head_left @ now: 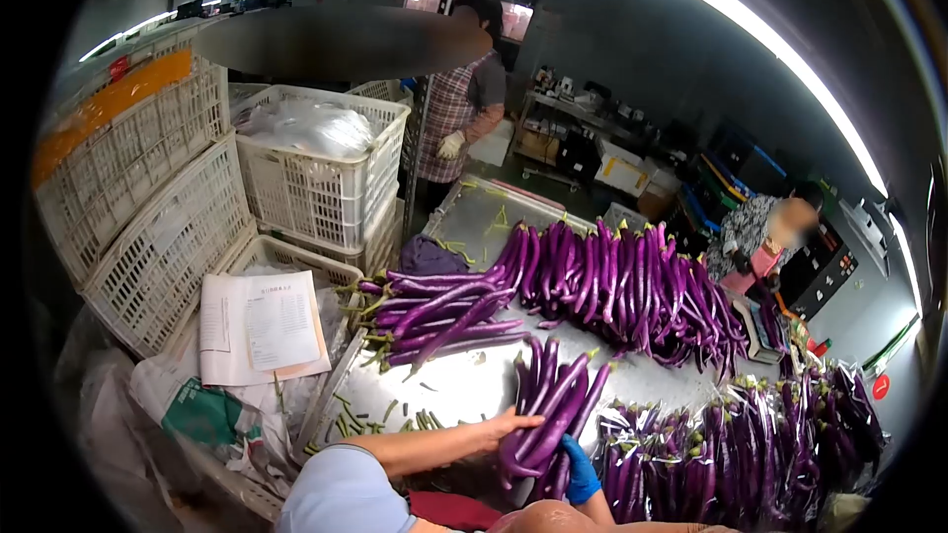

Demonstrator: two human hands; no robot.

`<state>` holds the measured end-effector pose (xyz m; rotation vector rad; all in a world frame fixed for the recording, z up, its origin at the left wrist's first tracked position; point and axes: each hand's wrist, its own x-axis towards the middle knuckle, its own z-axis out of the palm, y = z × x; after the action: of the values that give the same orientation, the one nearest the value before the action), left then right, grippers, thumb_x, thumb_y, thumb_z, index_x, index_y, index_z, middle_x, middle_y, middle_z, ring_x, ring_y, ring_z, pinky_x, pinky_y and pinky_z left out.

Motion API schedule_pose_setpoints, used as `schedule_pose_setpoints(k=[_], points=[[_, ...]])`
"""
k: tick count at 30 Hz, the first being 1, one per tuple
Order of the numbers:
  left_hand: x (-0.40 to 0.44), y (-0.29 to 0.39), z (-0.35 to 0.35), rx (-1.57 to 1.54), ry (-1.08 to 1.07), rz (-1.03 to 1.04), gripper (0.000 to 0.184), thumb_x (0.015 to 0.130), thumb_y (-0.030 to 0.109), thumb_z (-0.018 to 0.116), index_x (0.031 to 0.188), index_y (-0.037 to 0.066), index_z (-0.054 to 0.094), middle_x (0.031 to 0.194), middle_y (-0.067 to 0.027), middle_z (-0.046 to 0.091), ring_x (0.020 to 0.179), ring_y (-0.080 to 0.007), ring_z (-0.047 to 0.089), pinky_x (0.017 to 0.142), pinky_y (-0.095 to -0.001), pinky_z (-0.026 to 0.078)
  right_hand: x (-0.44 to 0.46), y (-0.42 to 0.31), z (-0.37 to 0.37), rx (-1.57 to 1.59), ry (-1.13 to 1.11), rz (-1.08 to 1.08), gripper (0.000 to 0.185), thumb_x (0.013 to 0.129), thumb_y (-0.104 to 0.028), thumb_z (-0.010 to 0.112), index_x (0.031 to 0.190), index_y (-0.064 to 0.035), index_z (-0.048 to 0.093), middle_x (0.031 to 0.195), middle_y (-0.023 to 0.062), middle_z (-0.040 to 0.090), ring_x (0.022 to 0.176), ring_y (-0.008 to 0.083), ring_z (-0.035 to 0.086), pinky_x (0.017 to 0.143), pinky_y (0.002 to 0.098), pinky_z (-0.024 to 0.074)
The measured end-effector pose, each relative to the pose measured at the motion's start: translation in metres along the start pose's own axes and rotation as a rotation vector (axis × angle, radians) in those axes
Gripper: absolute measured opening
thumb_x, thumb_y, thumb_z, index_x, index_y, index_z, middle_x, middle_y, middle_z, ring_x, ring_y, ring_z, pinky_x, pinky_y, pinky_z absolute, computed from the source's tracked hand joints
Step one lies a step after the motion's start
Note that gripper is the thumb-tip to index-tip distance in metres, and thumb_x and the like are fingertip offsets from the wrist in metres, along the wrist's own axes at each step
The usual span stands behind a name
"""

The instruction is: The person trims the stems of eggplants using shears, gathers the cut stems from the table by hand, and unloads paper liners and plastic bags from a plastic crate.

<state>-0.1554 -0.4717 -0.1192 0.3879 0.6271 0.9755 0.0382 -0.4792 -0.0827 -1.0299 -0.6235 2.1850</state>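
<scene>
A bunch of long purple eggplants is held between my hands over the near part of the metal table. My bare left hand grips the bunch from its left side, fingers laid over it. On the lower right, my right hand, in a blue glove, is wrapped round the same bunch. A pile of loose eggplants lies to the left, and a long row of eggplants stretches behind. Eggplants in clear plastic lie to the right of my hands.
Cut green stem pieces lie on the table's left. White crates stand at the left, with papers in front. One person in a checked apron stands behind the table; another person is at the right.
</scene>
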Motion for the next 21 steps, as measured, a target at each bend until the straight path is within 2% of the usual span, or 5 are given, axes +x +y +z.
schedule_pose_setpoints(k=[2, 6, 11, 15, 21], points=[[-0.015, 0.019, 0.019, 0.076, 0.123, 0.062, 0.079, 0.072, 0.024, 0.074, 0.127, 0.002, 0.022, 0.115, -0.0197, 0.047, 0.099, -0.0273, 0.056, 0.079, -0.0415, 0.052, 0.002, -0.014, 0.019, -0.091, -0.115, -0.129, 0.056, 0.082, -0.024, 0.059, 0.129, -0.0034, 0.034, 0.117, 0.0130, 0.051, 0.101, 0.0240, 0.055, 0.086, 0.0331, 0.0473], [-0.022, 0.050, 0.034, 0.024, 0.026, 0.073, 0.063, 0.078, 0.020, 0.066, 0.129, 0.006, 0.030, 0.115, -0.0166, 0.050, 0.102, -0.0260, 0.054, 0.085, -0.0418, 0.049, -0.017, -0.065, 0.066, -0.215, -0.225, -0.261, 0.057, 0.083, -0.021, 0.060, 0.130, -0.0026, 0.033, 0.118, 0.0112, 0.050, 0.105, 0.0203, 0.052, 0.089, 0.0315, 0.0434], [-0.030, 0.088, 0.096, 0.137, 0.032, 0.270, 0.064, 0.080, 0.019, 0.062, 0.132, 0.010, 0.026, 0.119, -0.0122, 0.046, 0.105, -0.0259, 0.051, 0.089, -0.0395, 0.047, -0.017, -0.110, 0.068, -0.169, -0.313, -0.342, 0.062, 0.082, -0.024, 0.062, 0.131, -0.0028, 0.031, 0.121, 0.0103, 0.047, 0.108, 0.0173, 0.049, 0.093, 0.0299, 0.0396], [0.010, 0.113, 0.115, 0.210, -0.092, 0.306, 0.059, 0.082, 0.024, 0.062, 0.129, 0.010, 0.030, 0.115, -0.0105, 0.048, 0.101, -0.0228, 0.053, 0.087, -0.0367, 0.047, -0.006, -0.157, 0.058, -0.158, -0.377, -0.386, 0.066, 0.078, -0.029, 0.065, 0.129, -0.0008, 0.033, 0.114, 0.0097, 0.052, 0.105, 0.0169, 0.051, 0.091, 0.0291, 0.0420], [0.093, 0.165, 0.183, 0.307, -0.070, 0.275, 0.045, 0.084, 0.029, 0.058, 0.121, 0.006, 0.043, 0.108, -0.0153, 0.058, 0.094, -0.0272, 0.060, 0.084, -0.0408, 0.049, 0.025, -0.255, 0.027, -0.185, -0.376, -0.512, 0.060, 0.078, -0.027, 0.067, 0.125, -0.0026, 0.039, 0.108, 0.0093, 0.056, 0.097, 0.0176, 0.056, 0.086, 0.0282, 0.0461]])
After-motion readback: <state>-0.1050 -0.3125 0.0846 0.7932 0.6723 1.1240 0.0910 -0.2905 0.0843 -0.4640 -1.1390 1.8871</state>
